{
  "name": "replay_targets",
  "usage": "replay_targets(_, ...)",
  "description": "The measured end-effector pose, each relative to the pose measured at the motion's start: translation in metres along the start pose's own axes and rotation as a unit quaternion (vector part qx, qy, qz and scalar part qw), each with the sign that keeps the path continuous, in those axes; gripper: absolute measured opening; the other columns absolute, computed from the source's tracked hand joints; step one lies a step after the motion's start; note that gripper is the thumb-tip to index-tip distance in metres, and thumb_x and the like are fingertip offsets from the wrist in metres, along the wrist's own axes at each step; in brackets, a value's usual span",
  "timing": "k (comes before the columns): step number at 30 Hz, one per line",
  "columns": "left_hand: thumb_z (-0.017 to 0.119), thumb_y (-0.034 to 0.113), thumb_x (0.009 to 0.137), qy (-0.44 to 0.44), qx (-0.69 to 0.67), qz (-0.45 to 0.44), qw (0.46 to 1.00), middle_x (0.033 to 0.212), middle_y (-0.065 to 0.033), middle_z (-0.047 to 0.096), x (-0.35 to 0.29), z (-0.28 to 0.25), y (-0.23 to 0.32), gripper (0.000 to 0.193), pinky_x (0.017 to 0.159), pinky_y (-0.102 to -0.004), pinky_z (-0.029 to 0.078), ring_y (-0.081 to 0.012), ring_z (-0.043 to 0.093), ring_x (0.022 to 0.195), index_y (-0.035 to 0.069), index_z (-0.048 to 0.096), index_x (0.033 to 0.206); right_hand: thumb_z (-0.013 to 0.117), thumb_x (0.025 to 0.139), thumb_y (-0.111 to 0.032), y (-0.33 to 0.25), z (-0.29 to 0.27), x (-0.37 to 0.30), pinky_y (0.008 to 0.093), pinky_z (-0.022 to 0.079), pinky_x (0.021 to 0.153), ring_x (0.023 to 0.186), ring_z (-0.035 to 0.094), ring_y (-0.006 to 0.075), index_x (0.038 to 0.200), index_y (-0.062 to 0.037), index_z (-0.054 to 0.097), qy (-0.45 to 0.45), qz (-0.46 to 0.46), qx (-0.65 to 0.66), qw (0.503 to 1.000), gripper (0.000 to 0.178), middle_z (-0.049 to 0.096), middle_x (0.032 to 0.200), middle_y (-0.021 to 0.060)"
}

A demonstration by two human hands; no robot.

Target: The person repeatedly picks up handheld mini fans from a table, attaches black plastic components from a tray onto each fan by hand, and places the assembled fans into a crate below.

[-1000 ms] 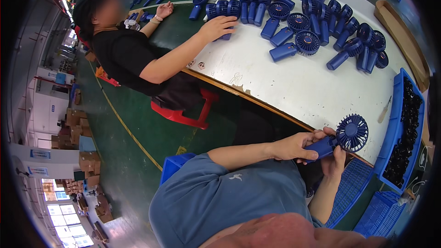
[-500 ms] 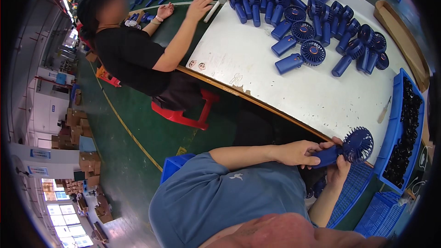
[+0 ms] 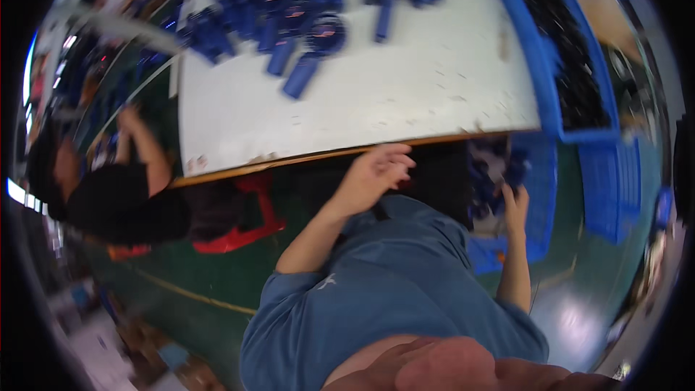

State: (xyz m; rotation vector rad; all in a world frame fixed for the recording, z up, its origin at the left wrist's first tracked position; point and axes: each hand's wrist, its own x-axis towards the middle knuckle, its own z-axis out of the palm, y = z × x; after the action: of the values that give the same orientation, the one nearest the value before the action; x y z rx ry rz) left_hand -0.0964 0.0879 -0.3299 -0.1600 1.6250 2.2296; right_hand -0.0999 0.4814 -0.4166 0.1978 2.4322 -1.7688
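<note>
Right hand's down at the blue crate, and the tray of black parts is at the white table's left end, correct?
Wrong end: the head view shows the tray of black parts at the right end of the white table. The right hand is at the blue crate.

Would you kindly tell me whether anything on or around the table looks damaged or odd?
The white table looks slightly damaged: brownish patches near its front edge, to the left of the person's left hand, resemble chipped surface, though blur hides detail. The blue fans crowd together, but I see nothing spilled.
</note>
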Motion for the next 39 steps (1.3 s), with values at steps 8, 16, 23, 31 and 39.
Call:
replay_targets(8,0.059,0.014,0.1,-0.005,0.029,0.027,0.999,0.114,-0.0158,0.067,0.005,0.012,-0.007,0.041,0.076,-0.0269,0.052,-0.0173,0.066,0.094,-0.006,0.052,0.136,0.074,0.081,-0.03,0.21,-0.009,0.012,0.0347,0.046,0.048,0.051,0.058,0.0186,0.083,0.0017,0.067,0.073,0.313,-0.072,0.944,0.032,0.063,0.067,0.0072)
replay_targets(16,0.059,0.014,0.1,0.063,0.041,0.051,0.996,0.113,-0.0132,0.068,-0.01,-0.008,0.013,0.04,0.076,-0.0271,0.051,-0.0159,0.065,0.095,-0.005,0.053,0.135,0.07,0.08,-0.019,0.308,0.002,0.018,0.0378,0.041,0.038,0.043,0.055,0.0219,0.074,0.0048,0.065,0.02,0.394,-0.043,0.918,0.025,0.057,0.057,0.0115)
replay_targets(23,0.065,0.016,0.097,0.313,0.285,0.218,0.879,0.12,-0.0143,0.065,-0.001,-0.072,0.053,0.037,0.088,-0.0326,0.05,-0.0204,0.062,0.109,-0.002,0.06,0.128,0.066,0.087,-0.023,0.354,0.01,0.024,0.0329,0.04,0.036,0.045,0.053,0.0194,0.087,-0.0028,0.061,0.011,0.386,0.047,0.921,0.02,0.055,0.064,0.0077)
replay_targets(31,0.071,0.028,0.089,0.372,0.53,0.233,0.725,0.131,-0.0266,0.06,0.058,-0.127,0.089,0.054,0.105,-0.0438,0.045,-0.0415,0.056,0.123,-0.004,0.059,0.13,0.061,0.09,-0.021,0.271,0.013,0.041,0.029,0.048,0.044,0.051,0.058,0.0152,0.083,-0.0051,0.065,-0.016,0.241,0.037,0.97,0.018,0.061,0.067,0.0061)
replay_targets(39,0.072,0.029,0.085,0.317,0.596,0.13,0.726,0.121,-0.0277,0.063,0.08,-0.129,0.098,0.068,0.098,-0.0468,0.049,-0.0422,0.058,0.116,-0.008,0.047,0.137,0.062,0.098,-0.015,0.105,0.052,0.058,0.0241,0.054,0.07,0.078,0.065,0.0131,0.106,-0.0012,0.067,-0.06,0.093,0.037,0.993,0.017,0.068,0.09,0.0073)
